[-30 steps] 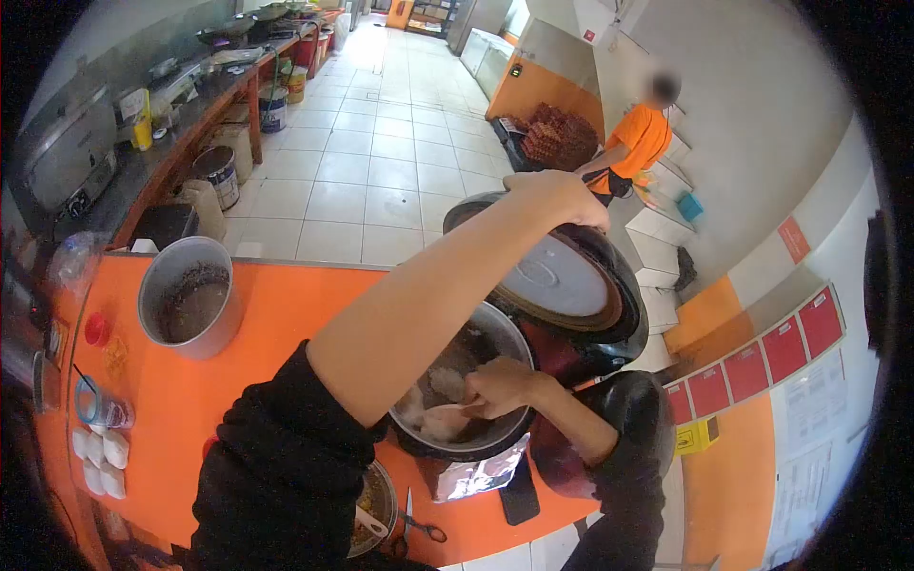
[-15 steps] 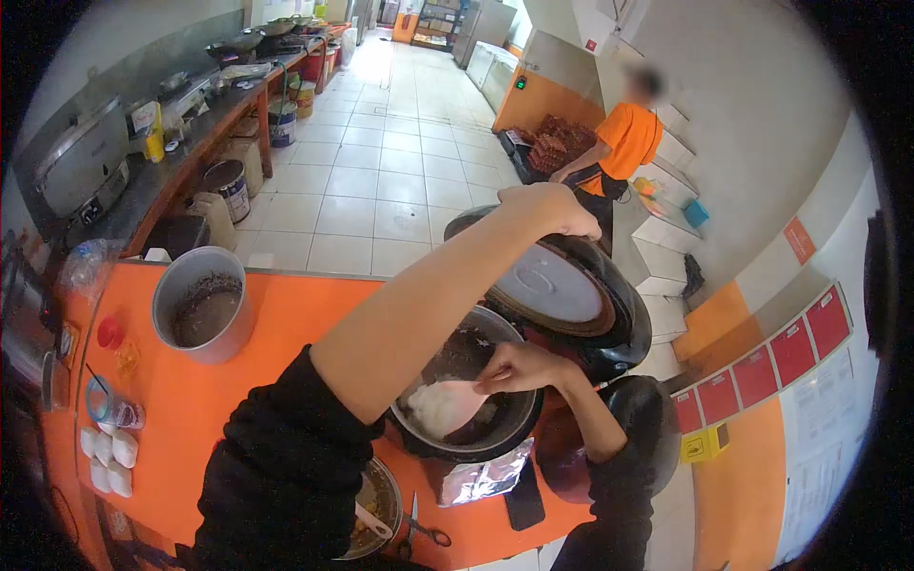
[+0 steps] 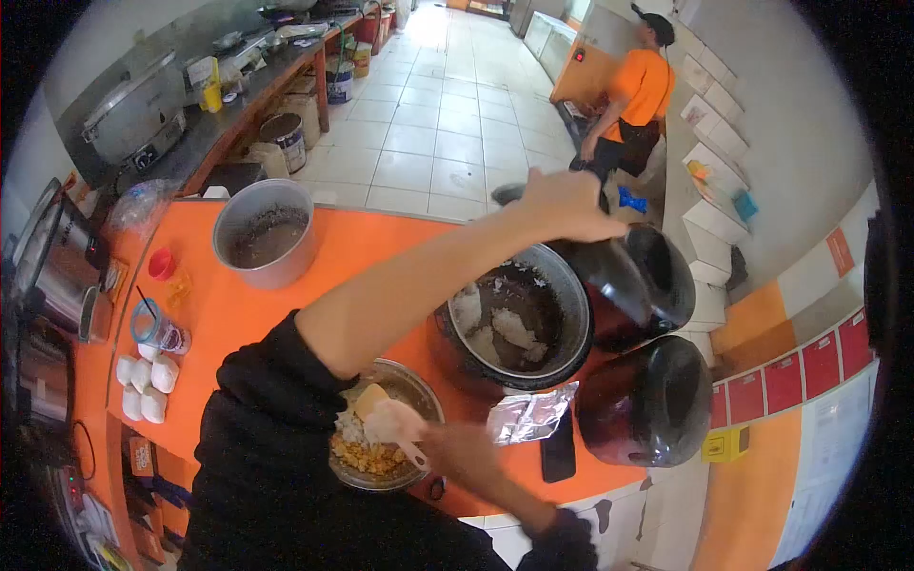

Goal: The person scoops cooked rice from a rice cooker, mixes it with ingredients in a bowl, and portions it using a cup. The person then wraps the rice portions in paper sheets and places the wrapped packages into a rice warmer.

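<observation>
My left hand point(image 3: 576, 205) is closed on the edge of the dark cooker lid point(image 3: 619, 281), raised beside the open rice pot point(image 3: 573, 309). White rice point(image 3: 514, 328) lies in clumps inside that pot. Blurred by motion, my right hand point(image 3: 457, 452) grips a pale rice paddle point(image 3: 392, 421) loaded with rice. The paddle is over a metal bowl point(image 3: 433, 395) of yellow-brown food point(image 3: 367, 460), where a light spoon handle point(image 3: 415, 455) also shows. Crumpled foil point(image 3: 531, 414) lies between pot and phone point(image 3: 559, 452).
An empty-looking grey pot point(image 3: 264, 233) stands at the back left of the orange table point(image 3: 381, 224). White wrapped bundles point(image 3: 148, 381) and a cup point(image 3: 160, 328) sit at left. A dark cooker point(image 3: 645, 402) is at right. A person in orange point(image 3: 640, 90) stands beyond.
My right hand has carried the paddle with rice out of the pot, to the bowl. The lid has tilted further over, its pale inside now hidden. The person has moved, and the view has shifted.
</observation>
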Demonstrator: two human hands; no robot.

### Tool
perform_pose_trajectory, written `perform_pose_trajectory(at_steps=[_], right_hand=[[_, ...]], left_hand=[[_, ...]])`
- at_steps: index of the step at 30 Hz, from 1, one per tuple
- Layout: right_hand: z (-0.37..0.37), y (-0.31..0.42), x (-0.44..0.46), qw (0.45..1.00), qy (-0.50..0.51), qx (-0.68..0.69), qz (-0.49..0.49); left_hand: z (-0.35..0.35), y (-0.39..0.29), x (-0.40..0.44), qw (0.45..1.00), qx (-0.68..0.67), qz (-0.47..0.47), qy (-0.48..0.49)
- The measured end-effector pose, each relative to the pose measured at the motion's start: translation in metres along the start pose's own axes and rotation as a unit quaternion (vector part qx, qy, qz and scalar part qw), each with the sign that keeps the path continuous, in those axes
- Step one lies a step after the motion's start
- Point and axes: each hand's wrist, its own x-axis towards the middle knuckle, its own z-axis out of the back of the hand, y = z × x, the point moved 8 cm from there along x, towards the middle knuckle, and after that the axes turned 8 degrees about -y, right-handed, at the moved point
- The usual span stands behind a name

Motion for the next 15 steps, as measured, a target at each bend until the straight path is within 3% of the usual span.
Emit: perform_pose_trajectory(at_steps=[4,8,10,13,15], right_hand=[[-0.02,0.014,-0.031,0.99,-0.085,0.024,-0.11],[0.007,-0.057,-0.119,0.944,-0.137,0.09,-0.287],[-0.029,-0.105,-0.177,0.905,-0.093,0.166,-0.38],[-0.083,-0.143,-0.237,0.85,-0.145,0.169,-0.477],[-0.073,-0.12,-0.231,0.855,-0.187,0.149,-0.461]], left_hand=[[-0.016,0.017,-0.048,0.999,-0.005,-0.031,-0.026],[-0.032,0.031,-0.106,0.986,-0.023,-0.101,-0.131],[-0.041,0.041,-0.128,0.982,-0.045,-0.11,-0.145],[-0.062,0.061,-0.142,0.984,-0.046,-0.111,-0.129],[-0.068,0.061,-0.15,0.976,-0.026,-0.128,-0.175]])
